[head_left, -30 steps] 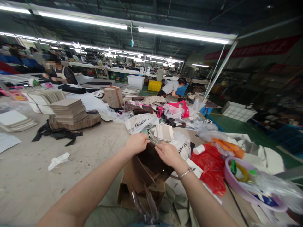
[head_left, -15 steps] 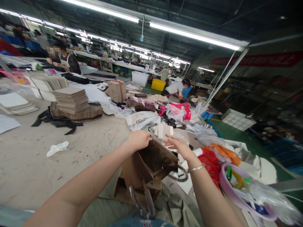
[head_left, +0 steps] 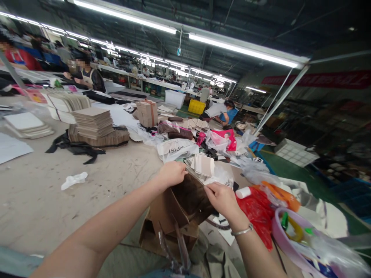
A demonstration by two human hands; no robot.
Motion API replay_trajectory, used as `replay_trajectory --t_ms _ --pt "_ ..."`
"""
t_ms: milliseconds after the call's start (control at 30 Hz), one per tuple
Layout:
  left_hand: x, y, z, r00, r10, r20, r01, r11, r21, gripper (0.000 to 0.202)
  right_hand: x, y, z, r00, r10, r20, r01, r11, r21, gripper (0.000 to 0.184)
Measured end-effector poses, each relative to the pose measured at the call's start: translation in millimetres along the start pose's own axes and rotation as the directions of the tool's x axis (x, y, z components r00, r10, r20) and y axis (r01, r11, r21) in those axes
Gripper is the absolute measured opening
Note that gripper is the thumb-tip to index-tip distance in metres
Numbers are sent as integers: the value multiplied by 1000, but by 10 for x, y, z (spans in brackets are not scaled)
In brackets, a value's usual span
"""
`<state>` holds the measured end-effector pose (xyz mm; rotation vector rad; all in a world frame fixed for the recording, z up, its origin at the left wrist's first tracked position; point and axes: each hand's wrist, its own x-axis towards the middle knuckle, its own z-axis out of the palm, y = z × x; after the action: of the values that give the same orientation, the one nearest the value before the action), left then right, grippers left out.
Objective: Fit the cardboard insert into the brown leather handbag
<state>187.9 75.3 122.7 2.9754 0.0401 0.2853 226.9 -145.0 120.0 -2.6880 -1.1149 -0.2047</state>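
Head view: a brown bag point(head_left: 189, 197) gapes between the person's two hands, its dark inside facing up toward the camera. The left hand point(head_left: 173, 173) is curled into a loose fist at the far left part of the rim, fingers and thumb closed on the edge. The right hand point(head_left: 222, 199) pinches the same far rim further right, the thumb along the edge and the fingers folded beyond it; a silver bracelet point(head_left: 242, 230) circles that wrist. So the bag lies below and between the two grips, its body slanting toward the wearer, and the rim runs from one hand to the other. One pair of shiny straps point(head_left: 182, 249) stands up at the near side, and a curved handle point(head_left: 217, 224) shows just under the right forearm.

Beneath the bag sits an open cardboard box point(head_left: 147, 233), partly covered by it. Just beyond the hands are pale card pieces point(head_left: 204, 165), with a printed plastic bag point(head_left: 176, 150) to their left. Right of the right hand lie a red plastic bag point(head_left: 256, 206) and a purple basin point(head_left: 278, 227). On the left of the table point(head_left: 121, 185), a stack of boards point(head_left: 93, 122) stands well apart from both hands, with a crumpled white scrap point(head_left: 74, 180) nearer the left forearm.
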Motion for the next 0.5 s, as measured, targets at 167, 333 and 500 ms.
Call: replay_trajectory --t_ms 167,333,500 --pt "-7 6 -1 1000 -21 6 21 1000 -17 27 82 -69 -39 1000 6 17 -7 998 69 27" --pt "-5 2 6 1000 -17 -3 17 1000 -21 26 159 -168 51 996 91 13 -88 986 -143 25" --pt "-10 -18 -1 1000 -8 8 8 999 -38 25 174 -215 27 999 35 24 -32 996 -86 25"
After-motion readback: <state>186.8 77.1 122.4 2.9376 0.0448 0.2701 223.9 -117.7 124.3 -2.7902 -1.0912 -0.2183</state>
